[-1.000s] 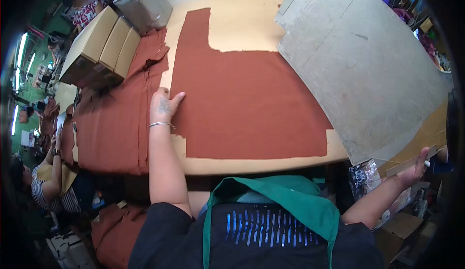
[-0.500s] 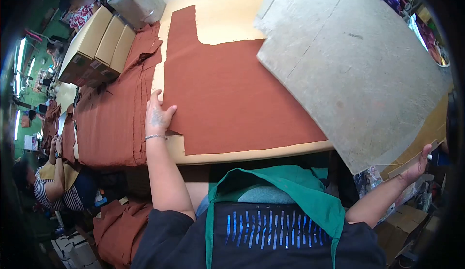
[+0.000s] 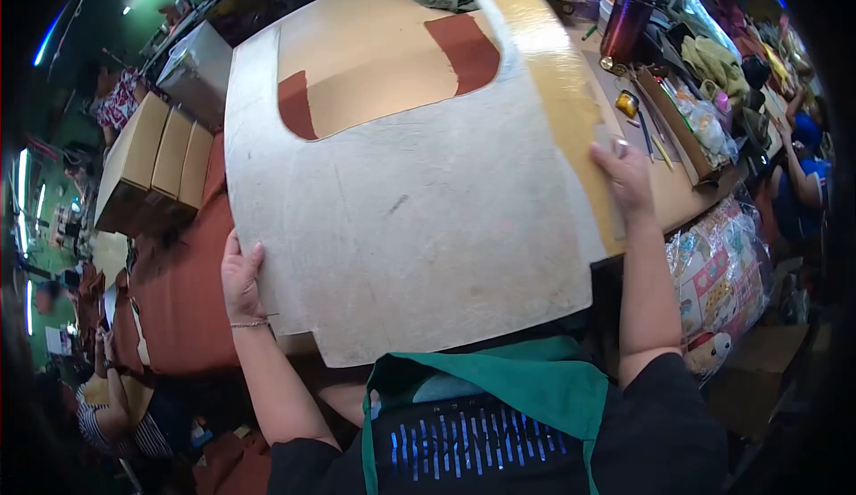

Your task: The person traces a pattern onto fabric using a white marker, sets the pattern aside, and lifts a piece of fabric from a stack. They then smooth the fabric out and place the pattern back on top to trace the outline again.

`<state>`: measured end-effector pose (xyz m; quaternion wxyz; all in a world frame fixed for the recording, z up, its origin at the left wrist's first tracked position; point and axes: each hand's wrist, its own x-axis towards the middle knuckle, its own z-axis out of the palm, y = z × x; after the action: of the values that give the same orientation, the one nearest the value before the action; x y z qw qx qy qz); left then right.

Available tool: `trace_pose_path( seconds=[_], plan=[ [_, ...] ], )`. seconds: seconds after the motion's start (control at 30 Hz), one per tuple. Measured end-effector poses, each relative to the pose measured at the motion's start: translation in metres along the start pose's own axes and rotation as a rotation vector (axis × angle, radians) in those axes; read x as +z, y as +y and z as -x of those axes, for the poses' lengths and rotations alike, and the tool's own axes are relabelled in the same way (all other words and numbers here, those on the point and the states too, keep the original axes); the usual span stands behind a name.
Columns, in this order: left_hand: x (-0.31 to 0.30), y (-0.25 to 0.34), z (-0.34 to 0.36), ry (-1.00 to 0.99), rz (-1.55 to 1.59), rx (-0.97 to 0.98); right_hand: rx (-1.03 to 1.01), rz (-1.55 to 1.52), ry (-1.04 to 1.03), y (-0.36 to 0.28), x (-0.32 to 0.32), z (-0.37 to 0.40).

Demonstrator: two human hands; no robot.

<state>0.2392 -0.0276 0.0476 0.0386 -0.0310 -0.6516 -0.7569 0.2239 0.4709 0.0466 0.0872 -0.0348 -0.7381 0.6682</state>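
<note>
A large grey pattern board [image 3: 383, 218] with a deep U-shaped cutout at its far side lies in front of me over reddish-brown fabric [image 3: 466, 49], which shows through the cutout. My left hand [image 3: 241, 279] grips the board's left edge, thumb on top and fingers along the side. At the right, my right hand [image 3: 627, 176] holds the other edge, beside a shiny yellowish-brown strip [image 3: 557, 58]. A small white piece shows at its fingertips. Most of the fabric under the board is hidden.
Stacked reddish-brown fabric [image 3: 192, 272] and cardboard boxes [image 3: 147, 160] stand left. At right are a dark red bottle [image 3: 627, 18], a tray of tools [image 3: 682, 125], pencils and a yellow tape measure [image 3: 627, 103]. A plastic-wrapped bundle [image 3: 722, 272] hangs below. Other people work on both sides.
The board has swung from the right to over the fabric, covering most of it. My left hand has moved from the fabric's edge to the board's; my right hand came up and inward.
</note>
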Motion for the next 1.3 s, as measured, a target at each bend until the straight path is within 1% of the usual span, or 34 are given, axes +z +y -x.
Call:
trace_pose_path(
  seconds=[0.07, 0.1, 0.17, 0.2, 0.27, 0.3, 0.33, 0.37, 0.43, 0.53, 0.67, 0.73, 0.83, 0.93, 1.03, 1.13, 1.23, 1.3],
  plan=[
    [-0.001, 0.006, -0.005, 0.053, 0.057, -0.025, -0.06, 0.008, -0.005, 0.007, 0.018, -0.016],
    [-0.001, 0.008, -0.007, 0.084, 0.087, -0.037, -0.061, 0.187, 0.021, 0.008, 0.022, -0.026],
    [-0.005, -0.007, -0.019, 0.11, 0.033, -0.069, -0.056, 0.54, 0.074, 0.014, 0.029, -0.044],
    [-0.006, -0.016, -0.025, 0.121, 0.006, -0.085, -0.056, 0.654, 0.087, 0.022, 0.034, -0.05],
    [-0.004, -0.03, -0.034, 0.144, -0.412, -0.148, -0.053, 0.887, 0.114, 0.039, 0.044, -0.058],
    [-0.004, -0.038, -0.036, 0.156, -0.619, -0.178, -0.08, 0.912, 0.132, 0.043, 0.046, -0.058],
    [-0.006, -0.042, -0.04, 0.137, -0.548, -0.17, -0.107, 0.937, 0.148, 0.046, 0.048, -0.058],
    [-0.009, -0.045, -0.04, 0.15, -0.677, -0.163, -0.132, 0.963, 0.161, 0.049, 0.05, -0.057],
    [-0.004, -0.042, -0.042, 0.178, -0.934, -0.141, -0.089, 1.012, 0.143, 0.045, 0.053, -0.055],
    [-0.01, -0.048, -0.043, 0.213, -0.988, -0.088, -0.027, 1.059, 0.124, 0.041, 0.056, -0.055],
    [-0.015, -0.055, -0.047, 0.244, -1.157, -0.069, 0.058, 1.111, 0.108, 0.037, 0.061, -0.062],
    [-0.008, -0.053, -0.046, 0.257, -1.231, -0.046, 0.045, 1.108, 0.122, 0.039, 0.061, -0.063],
    [0.001, -0.044, -0.045, 0.252, -1.268, -0.052, 0.04, 1.114, 0.125, 0.039, 0.062, -0.062],
    [0.006, -0.037, -0.042, 0.199, -1.137, -0.072, 0.036, 1.117, 0.127, 0.041, 0.061, -0.063],
    [-0.001, -0.049, -0.042, 0.25, -1.185, 0.027, 0.039, 1.112, 0.135, 0.039, 0.062, -0.062],
    [-0.007, -0.056, -0.044, 0.268, -1.202, 0.021, 0.031, 1.104, 0.142, 0.04, 0.061, -0.061],
    [-0.005, -0.054, -0.043, 0.255, -1.189, -0.032, 0.039, 1.112, 0.141, 0.041, 0.062, -0.062],
    [-0.009, -0.056, -0.044, 0.242, -1.189, -0.027, 0.045, 1.117, 0.14, 0.041, 0.062, -0.062]
  ],
)
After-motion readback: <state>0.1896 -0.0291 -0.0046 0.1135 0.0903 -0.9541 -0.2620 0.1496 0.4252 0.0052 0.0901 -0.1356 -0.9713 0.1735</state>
